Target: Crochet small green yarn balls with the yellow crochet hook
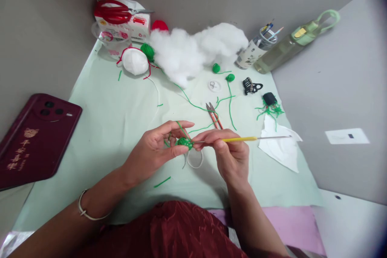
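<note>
My left hand (157, 145) pinches a small green crocheted piece (184, 142) between thumb and fingers, with green yarn (182, 129) running up over its index finger. In my right hand (231, 153) is a crochet hook (242, 139) with a yellow grip, its tip at the green piece. A loop of white yarn (195, 165) hangs below the piece. Just beyond my hands lie small red-handled snips (214, 116), with green yarn crossing them.
White stuffing (181, 54), a white yarn ball (135, 61) and a green yarn ball (147, 51) sit at the back. Red scissors (113, 11) rest on a box. A pen holder (252, 51), a bottle (286, 50) and a hair clip (252, 86) stand or lie right; a phone (40, 137) is left.
</note>
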`<state>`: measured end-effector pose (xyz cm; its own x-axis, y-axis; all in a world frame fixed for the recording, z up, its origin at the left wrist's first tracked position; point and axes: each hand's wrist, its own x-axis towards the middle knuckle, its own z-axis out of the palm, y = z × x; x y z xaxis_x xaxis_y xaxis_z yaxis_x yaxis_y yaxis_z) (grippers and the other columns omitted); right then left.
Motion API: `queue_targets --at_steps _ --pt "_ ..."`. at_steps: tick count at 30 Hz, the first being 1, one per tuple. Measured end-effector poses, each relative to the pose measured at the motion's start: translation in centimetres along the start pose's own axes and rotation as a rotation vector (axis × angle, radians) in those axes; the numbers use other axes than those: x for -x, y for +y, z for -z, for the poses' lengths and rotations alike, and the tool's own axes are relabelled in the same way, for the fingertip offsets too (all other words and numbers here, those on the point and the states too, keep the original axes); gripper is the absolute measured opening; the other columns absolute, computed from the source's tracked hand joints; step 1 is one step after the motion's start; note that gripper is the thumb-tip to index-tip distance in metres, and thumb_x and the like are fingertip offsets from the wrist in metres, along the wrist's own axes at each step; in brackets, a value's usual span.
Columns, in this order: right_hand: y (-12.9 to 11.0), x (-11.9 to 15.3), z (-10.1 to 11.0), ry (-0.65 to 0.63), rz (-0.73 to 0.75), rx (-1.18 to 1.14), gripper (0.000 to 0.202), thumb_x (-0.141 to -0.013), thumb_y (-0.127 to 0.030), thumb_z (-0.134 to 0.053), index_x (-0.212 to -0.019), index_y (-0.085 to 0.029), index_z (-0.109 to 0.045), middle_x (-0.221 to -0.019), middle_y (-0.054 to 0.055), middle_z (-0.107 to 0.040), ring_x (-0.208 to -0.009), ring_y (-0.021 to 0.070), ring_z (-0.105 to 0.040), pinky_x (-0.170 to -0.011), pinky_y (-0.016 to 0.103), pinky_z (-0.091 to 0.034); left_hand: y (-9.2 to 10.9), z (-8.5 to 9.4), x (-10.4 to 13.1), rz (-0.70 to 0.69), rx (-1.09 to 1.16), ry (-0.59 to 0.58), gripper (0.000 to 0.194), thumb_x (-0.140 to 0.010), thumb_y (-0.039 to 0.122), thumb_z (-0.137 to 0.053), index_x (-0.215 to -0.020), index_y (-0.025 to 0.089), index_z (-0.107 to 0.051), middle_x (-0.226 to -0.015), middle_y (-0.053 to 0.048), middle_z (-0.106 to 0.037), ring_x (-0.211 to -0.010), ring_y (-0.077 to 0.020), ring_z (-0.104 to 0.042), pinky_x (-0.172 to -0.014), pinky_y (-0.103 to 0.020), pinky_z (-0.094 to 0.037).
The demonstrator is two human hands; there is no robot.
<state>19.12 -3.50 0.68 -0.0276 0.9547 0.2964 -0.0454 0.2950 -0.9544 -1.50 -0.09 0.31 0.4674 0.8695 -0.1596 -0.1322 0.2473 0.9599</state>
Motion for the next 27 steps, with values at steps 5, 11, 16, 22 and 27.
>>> queue_targets --at_steps 5,11,16,22,27 --pt "-0.8 0.0 0.0 -0.041 0.021 0.142 0.019 -0.105 -0.022 -0.06 -0.103 -0.023 -0.078 -0.1 0.005 -0.083 -0.088 0.0175 -0.079 -0.078 0.032 -0.067 -0.3 0.0 0.1 -0.032 -0.1 0.043 0.039 -0.09 0.026 -0.081 -0.129 0.032 -0.074 -0.102 0.001 -0.075 -0.096 -0.0172 -0.062 -0.09 -0.033 -0.045" --pt "-0.5 0.0 0.1 -0.022 -0.01 0.057 0.018 -0.105 -0.026 -0.061 -0.102 -0.024 -0.079 -0.1 0.004 -0.083 -0.087 0.0178 -0.079 -0.081 0.034 -0.066 -0.4 -0.1 0.0 -0.046 -0.118 0.067 0.042 -0.087 0.025 -0.084 -0.128 0.031 -0.074 -0.102 0.001 -0.075 -0.093 -0.0167 -0.06 -0.088 -0.034 -0.043" --pt "0.1 0.1 -0.1 -0.031 0.01 -0.041 0.018 -0.106 -0.028 -0.061 -0.103 -0.025 -0.079 -0.103 0.004 -0.083 -0.088 0.0183 -0.079 -0.082 0.036 -0.066 0.3 -0.1 0.0 -0.034 -0.115 0.078 0.043 -0.085 0.024 -0.085 -0.126 0.029 -0.074 -0.097 0.002 -0.074 -0.092 -0.0169 -0.061 -0.085 -0.034 -0.044" --pt "-0.2 0.0 -0.4 -0.056 0.043 0.0 0.017 -0.105 -0.025 -0.062 -0.104 -0.024 -0.079 -0.1 0.005 -0.083 -0.09 0.0183 -0.079 -0.082 0.035 -0.066 0.5 -0.3 0.2 -0.037 -0.164 0.094 0.042 -0.084 0.023 -0.083 -0.125 0.027 -0.075 -0.096 0.001 -0.071 -0.089 -0.0164 -0.057 -0.085 -0.034 -0.044" --pt "-0.4 -0.2 -0.5 -0.068 0.059 0.079 0.017 -0.104 -0.025 -0.063 -0.104 -0.025 -0.08 -0.101 0.005 -0.084 -0.093 0.0199 -0.079 -0.081 0.037 -0.067 0.4 -0.3 0.2 -0.056 -0.203 0.13 0.04 -0.082 0.02 -0.082 -0.121 0.026 -0.075 -0.093 0.001 -0.067 -0.086 -0.0167 -0.053 -0.084 -0.035 -0.044"
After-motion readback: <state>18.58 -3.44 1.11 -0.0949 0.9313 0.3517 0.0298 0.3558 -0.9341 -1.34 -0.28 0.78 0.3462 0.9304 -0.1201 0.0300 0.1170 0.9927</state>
